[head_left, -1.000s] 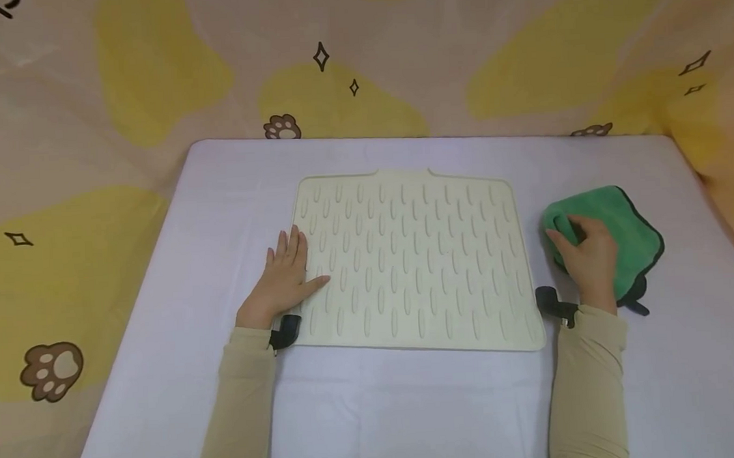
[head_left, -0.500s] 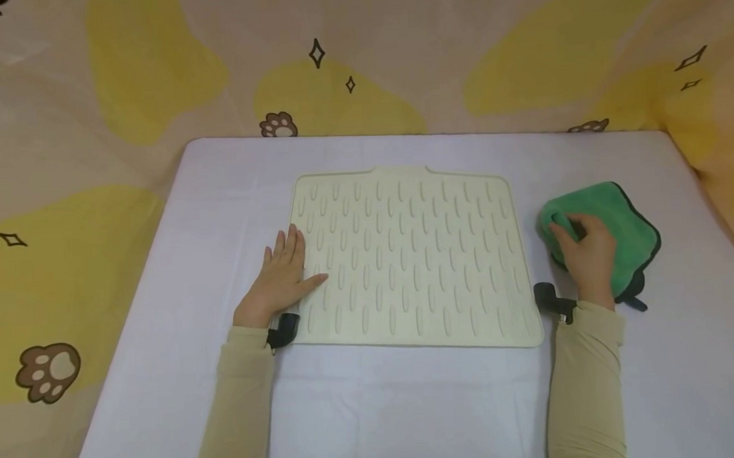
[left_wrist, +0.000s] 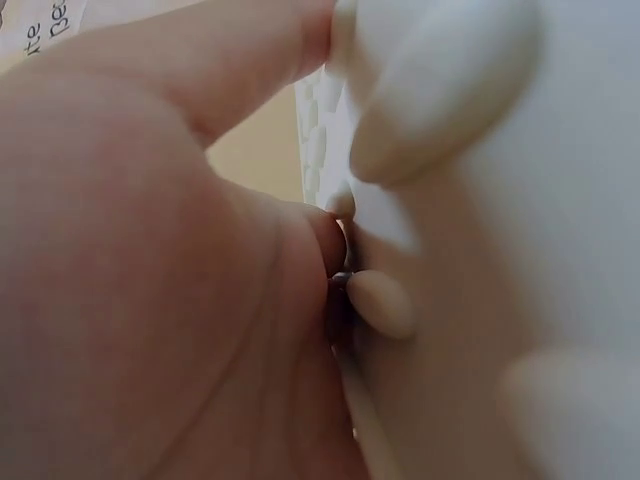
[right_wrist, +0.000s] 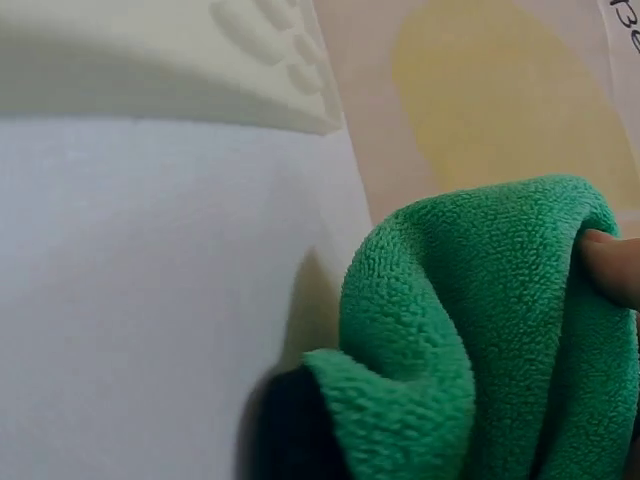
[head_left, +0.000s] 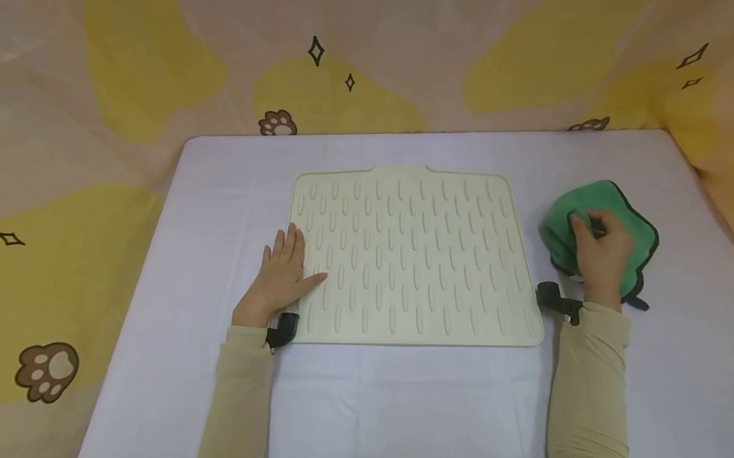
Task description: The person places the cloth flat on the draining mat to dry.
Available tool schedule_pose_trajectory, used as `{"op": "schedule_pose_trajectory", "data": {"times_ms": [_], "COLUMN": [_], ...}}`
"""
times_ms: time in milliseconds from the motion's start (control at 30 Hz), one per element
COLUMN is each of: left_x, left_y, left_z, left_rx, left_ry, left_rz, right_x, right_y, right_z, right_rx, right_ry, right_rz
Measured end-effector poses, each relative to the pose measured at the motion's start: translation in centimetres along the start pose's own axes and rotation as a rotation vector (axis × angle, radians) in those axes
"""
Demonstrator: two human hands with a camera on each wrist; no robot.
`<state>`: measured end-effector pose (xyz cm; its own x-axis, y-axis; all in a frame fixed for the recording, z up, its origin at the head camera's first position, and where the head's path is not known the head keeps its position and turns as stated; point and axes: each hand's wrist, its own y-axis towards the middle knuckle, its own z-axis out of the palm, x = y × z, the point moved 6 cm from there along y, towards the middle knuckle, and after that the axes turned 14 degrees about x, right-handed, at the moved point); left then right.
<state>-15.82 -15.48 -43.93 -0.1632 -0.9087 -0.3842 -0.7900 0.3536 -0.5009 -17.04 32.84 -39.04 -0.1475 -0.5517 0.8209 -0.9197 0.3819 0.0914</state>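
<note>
A cream mat with rows of raised oval ridges lies flat in the middle of the table in the head view. My left hand rests on its left edge, fingers straight and thumb spread over the ridges; the left wrist view shows the palm close along the ridged surface. Right of the mat, my right hand pinches a green cloth with dark edging. The pinched part is bunched up in folds, as the towelling in the right wrist view shows, with the thumb pressed into it.
A white cloth covers the table. Behind it and to the left hangs a beige and yellow patterned curtain with paw prints. A black wrist camera sits by the left sleeve, another black camera by the right one.
My right hand has shifted slightly right with the pinched part of the green cloth, which is bunched up more now. The left hand has stayed on the mat's edge.
</note>
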Motion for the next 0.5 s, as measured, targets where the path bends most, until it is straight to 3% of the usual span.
{"op": "schedule_pose_trajectory", "data": {"times_ms": [233, 500], "left_x": [0.0, -0.1], "left_y": [0.1, 0.0], "left_z": [-0.1, -0.1], "left_rx": [0.004, 0.006], "left_ry": [-0.01, -0.016], "left_rz": [-0.002, 0.001], "right_x": [0.2, 0.8], "right_y": [0.0, 0.0], "right_z": [-0.9, -1.4], "right_rx": [-0.066, -0.111], "right_ry": [0.177, 0.465], "right_rz": [0.02, -0.006]}}
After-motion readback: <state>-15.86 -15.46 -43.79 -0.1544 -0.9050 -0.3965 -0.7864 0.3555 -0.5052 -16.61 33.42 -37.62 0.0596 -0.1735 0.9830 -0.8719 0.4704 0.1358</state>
